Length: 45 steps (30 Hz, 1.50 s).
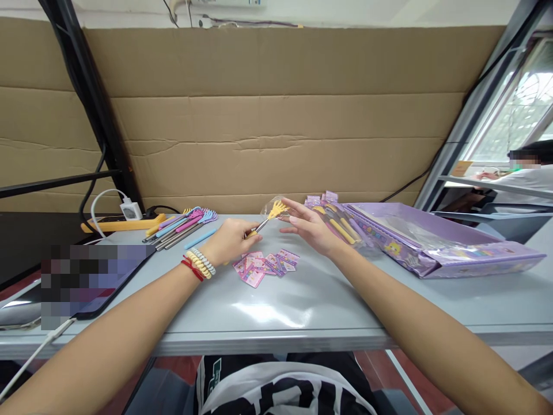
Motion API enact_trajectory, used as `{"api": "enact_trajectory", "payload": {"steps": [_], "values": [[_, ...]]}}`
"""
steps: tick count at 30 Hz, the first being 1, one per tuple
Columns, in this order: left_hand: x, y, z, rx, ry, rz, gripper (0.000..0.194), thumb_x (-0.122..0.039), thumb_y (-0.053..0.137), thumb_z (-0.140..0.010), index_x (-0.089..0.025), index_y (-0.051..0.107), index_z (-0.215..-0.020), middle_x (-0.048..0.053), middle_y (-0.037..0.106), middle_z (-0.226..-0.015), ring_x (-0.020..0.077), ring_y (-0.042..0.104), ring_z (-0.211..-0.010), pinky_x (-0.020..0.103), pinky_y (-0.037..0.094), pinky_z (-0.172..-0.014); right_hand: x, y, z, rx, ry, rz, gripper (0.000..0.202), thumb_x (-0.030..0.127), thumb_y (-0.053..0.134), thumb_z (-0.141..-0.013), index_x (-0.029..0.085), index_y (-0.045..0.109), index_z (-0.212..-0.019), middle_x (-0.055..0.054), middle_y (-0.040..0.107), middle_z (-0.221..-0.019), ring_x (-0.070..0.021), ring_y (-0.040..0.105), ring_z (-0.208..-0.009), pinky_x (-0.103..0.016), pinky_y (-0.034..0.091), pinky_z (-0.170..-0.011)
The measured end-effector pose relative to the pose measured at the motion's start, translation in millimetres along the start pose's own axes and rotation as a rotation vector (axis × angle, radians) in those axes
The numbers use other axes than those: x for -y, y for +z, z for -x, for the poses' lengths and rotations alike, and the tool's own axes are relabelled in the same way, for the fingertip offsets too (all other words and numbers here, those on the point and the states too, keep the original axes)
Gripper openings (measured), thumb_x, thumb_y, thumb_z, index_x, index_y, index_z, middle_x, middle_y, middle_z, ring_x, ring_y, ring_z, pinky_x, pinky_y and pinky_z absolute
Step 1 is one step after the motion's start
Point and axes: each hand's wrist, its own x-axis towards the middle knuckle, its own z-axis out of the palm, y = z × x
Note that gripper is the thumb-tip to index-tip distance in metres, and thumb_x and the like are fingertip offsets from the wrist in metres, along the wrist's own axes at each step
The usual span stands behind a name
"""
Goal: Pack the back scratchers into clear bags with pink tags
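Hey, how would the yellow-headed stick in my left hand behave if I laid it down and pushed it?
The yellow-headed stick seems stiff: its shaft shines like metal. Its slender build suggests it's light. The wide, pronged head may stop it rolling far.

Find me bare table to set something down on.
Bare tabletop lies between the left forearm and right forearm, from the pink cards to the front edge. Another patch lies right of the right forearm, in front of the purple box. It's crowded at back left, with loose sticks and the power strip, and back right, with wrapped sticks beside the box.
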Motion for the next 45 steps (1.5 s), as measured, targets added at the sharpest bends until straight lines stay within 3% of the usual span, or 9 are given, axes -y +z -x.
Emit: {"api": "enact_trajectory", "payload": {"steps": [10, 12, 16, 21, 28, 34, 36, 39, 45], "values": [[-1.5, 1.0, 0.0, 0.0, -0.029, -0.015, 0.018, -0.028, 0.052, -0.085, -0.018, 0.065, -0.08, -0.003, 0.055, -0.056, 0.0099, 0.045, -0.053, 0.023, 0.033, -0.055, -4.2, 0.3, 3.9, 0.117, -0.036, 0.2, 0.064, 0.039, 0.067, -0.076, 0.036, 0.046, -0.136, -0.002, 0.036, -0.149, -0.0266, 0.05, -0.123, -0.044, 0.047, -0.096], [-0.6, 2.7, 0.2, -0.009, -0.067, 0.008, 0.015, -0.028, 0.054, -0.084, -0.018, 0.063, -0.091, -0.003, 0.058, -0.059, 0.0108, 0.05, -0.054, 0.023, 0.036, -0.056, -4.4, 1.1, 5.2, 0.118, -0.065, 0.259, 0.065, 0.039, 0.067, -0.077, 0.035, 0.045, -0.138, -0.003, 0.036, -0.148, -0.0272, 0.049, -0.124, -0.045, 0.047, -0.096], [0.9, 5.8, 0.8, -0.046, -0.142, 0.098, 0.039, -0.029, 0.057, -0.082, -0.017, 0.046, -0.117, -0.003, 0.062, -0.067, 0.0128, 0.056, -0.059, 0.023, 0.04, -0.056, -1.9, 3.6, 8.1, 0.129, -0.097, 0.361, 0.064, 0.039, 0.066, -0.078, 0.035, 0.044, -0.138, -0.003, 0.04, -0.146, -0.0283, 0.049, -0.124, -0.042, 0.051, -0.089], [0.9, 6.3, 2.1, -0.012, -0.06, 0.086, 0.056, -0.026, 0.052, -0.086, -0.019, 0.031, -0.138, -0.003, 0.062, -0.07, 0.0121, 0.056, -0.059, 0.023, 0.041, -0.058, -0.7, 9.0, 10.4, 0.212, -0.133, 0.491, 0.067, 0.04, 0.065, -0.079, 0.036, 0.039, -0.141, -0.003, 0.039, -0.147, -0.0289, 0.049, -0.124, -0.038, 0.054, -0.082], [5.7, 10.3, 1.3, 0.011, 0.059, 0.01, 0.051, -0.019, 0.042, -0.09, -0.019, 0.036, -0.141, 0.011, 0.064, -0.114, 0.0174, 0.061, -0.093, 0.03, 0.047, -0.081, -0.8, 9.3, 9.5, 0.278, -0.184, 0.617, 0.072, 0.041, 0.066, -0.076, 0.032, 0.039, -0.142, -0.009, 0.043, -0.143, -0.0307, 0.051, -0.121, -0.041, 0.052, -0.081], [5.8, 9.1, -2.0, -0.049, 0.071, -0.029, 0.045, -0.02, 0.038, -0.092, -0.018, 0.044, -0.137, 0.01, 0.062, -0.108, 0.0182, 0.059, -0.096, 0.032, 0.046, -0.084, 4.0, 9.5, 9.8, 0.263, -0.148, 0.346, 0.036, 0.037, 0.066, -0.076, 0.024, 0.062, -0.11, -0.009, 0.059, -0.121, -0.0275, 0.051, -0.119, -0.037, 0.052, -0.081], [6.4, 9.0, -2.4, -0.073, 0.061, -0.052, 0.044, -0.021, 0.038, -0.092, -0.018, 0.044, -0.136, 0.009, 0.063, -0.101, 0.0175, 0.058, -0.088, 0.031, 0.047, -0.078, 5.0, 11.1, 9.2, 0.245, -0.119, 0.196, 0.025, 0.038, 0.068, -0.075, 0.02, 0.064, -0.091, -0.009, 0.06, -0.114, -0.0279, 0.052, -0.117, -0.037, 0.053, -0.079], [7.5, 9.3, -2.4, -0.124, 0.049, -0.082, 0.044, -0.021, 0.037, -0.093, -0.017, 0.046, -0.135, 0.007, 0.061, -0.091, 0.0159, 0.056, -0.08, 0.03, 0.046, -0.073, 5.1, 12.7, 6.8, 0.199, -0.03, 0.072, 0.027, 0.042, 0.067, -0.074, 0.016, 0.06, -0.073, -0.011, 0.059, -0.119, -0.0271, 0.055, -0.112, -0.035, 0.053, -0.075], [6.1, 9.5, -0.5, -0.097, 0.097, -0.104, 0.044, -0.022, 0.037, -0.093, -0.018, 0.045, -0.136, 0.005, 0.057, -0.086, 0.0141, 0.053, -0.073, 0.028, 0.045, -0.068, 1.5, 10.1, 0.3, 0.032, 0.155, -0.113, 0.044, 0.058, 0.065, -0.07, 0.018, 0.063, -0.09, -0.011, 0.067, -0.102, -0.0227, 0.063, -0.089, -0.031, 0.055, -0.059]]}}
